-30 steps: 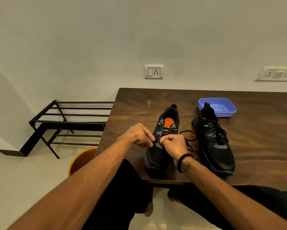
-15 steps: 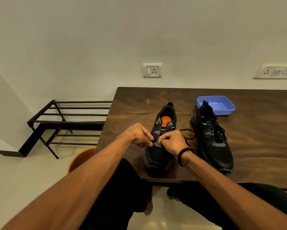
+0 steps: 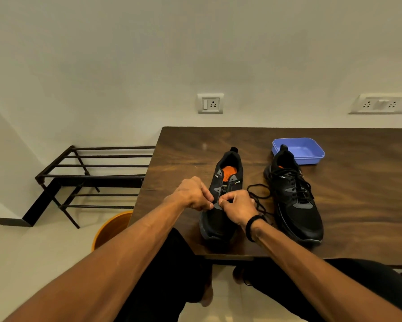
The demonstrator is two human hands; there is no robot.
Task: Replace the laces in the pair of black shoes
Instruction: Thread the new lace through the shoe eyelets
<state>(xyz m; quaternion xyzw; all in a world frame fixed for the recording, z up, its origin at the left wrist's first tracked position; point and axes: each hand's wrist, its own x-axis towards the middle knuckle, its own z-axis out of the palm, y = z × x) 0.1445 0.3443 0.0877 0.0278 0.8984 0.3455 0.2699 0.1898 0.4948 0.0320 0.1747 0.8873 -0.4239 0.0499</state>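
Two black shoes stand on a dark wooden table point(image 3: 358, 205), toes toward me. The left shoe point(image 3: 228, 173) has an orange insole and no lace in its upper eyelets. The right shoe point(image 3: 293, 201) is laced in black. A loose black lace point(image 3: 258, 194) loops on the table between the shoes. My left hand point(image 3: 193, 194) and my right hand point(image 3: 237, 205) meet over the left shoe's lower eyelets, fingers curled and pinching there. What my left fingers pinch is hidden; the lace runs to my right hand.
A blue plastic tray point(image 3: 309, 147) sits behind the right shoe. A black metal rack point(image 3: 90, 175) stands on the floor to the left of the table. An orange bucket point(image 3: 111, 228) is beside the table's left front corner. Wall sockets point(image 3: 210, 103) are above.
The view has shifted slightly. Both hands stay at the left shoe's lower eyelets with only small finger movements.
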